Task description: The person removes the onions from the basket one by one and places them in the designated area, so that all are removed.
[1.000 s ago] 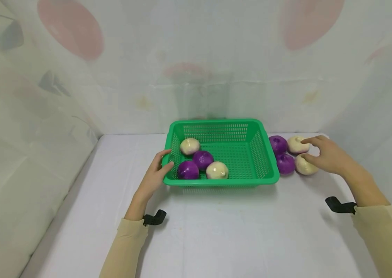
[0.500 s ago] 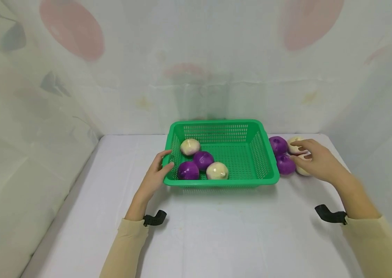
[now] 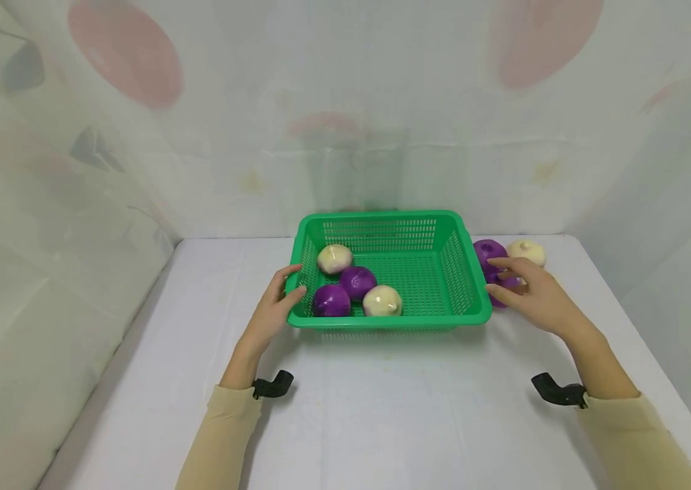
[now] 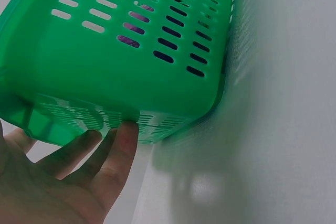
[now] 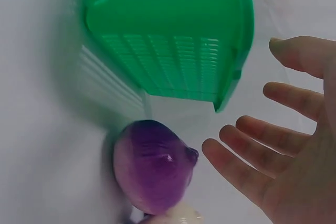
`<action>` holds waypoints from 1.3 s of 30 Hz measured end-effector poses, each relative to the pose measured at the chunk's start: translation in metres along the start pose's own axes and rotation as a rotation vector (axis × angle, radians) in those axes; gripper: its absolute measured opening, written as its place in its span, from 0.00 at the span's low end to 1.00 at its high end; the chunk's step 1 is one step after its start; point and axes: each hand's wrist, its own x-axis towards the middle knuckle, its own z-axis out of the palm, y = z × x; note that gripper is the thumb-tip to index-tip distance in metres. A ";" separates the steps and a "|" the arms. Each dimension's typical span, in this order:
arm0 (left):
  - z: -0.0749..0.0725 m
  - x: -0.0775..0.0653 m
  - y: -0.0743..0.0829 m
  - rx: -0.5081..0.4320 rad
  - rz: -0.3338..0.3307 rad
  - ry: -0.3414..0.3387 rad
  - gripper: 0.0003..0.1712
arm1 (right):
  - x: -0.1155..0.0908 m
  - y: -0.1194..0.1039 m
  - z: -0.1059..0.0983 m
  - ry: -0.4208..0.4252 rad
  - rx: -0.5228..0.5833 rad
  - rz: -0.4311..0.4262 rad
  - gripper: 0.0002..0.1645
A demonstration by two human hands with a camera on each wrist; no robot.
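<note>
A green plastic basket [image 3: 391, 321] with slotted walls stands on the white table. Inside, in its left half, lie two purple turnip-like bulbs [image 3: 358, 283] and two whitish ones [image 3: 382, 301]. My left hand [image 3: 270, 309] is at the basket's left end; in the left wrist view its straight fingers [image 4: 116, 158] touch the outer wall. Holding nothing, my right hand [image 3: 532, 294] hovers beside the right rim, fingers spread. Below it, two purple bulbs [image 3: 489, 252] and a whitish bulb [image 3: 527, 252] lie on the table, partly covered by the hand. The right wrist view shows one purple bulb [image 5: 155, 166] near the fingertips.
The white table [image 3: 394, 415] extends in front of the basket and to both sides. A pale patterned sheet [image 3: 229, 122] hangs behind the table and along its sides. Each wrist wears a black camera mount [image 3: 273, 385].
My right hand has moved left, from over the whitish bulbs to the basket's right rim, uncovering the far whitish one. The left hand, the basket and its contents have stayed put.
</note>
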 end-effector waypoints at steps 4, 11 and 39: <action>0.000 0.000 -0.001 0.006 -0.004 0.007 0.33 | 0.000 0.001 0.009 -0.015 0.045 0.022 0.33; 0.001 0.000 0.000 0.015 -0.009 0.008 0.32 | -0.002 0.002 0.021 -0.032 0.123 0.044 0.34; 0.001 -0.001 0.001 0.008 -0.013 0.006 0.32 | 0.003 0.015 0.041 -0.101 0.380 0.091 0.36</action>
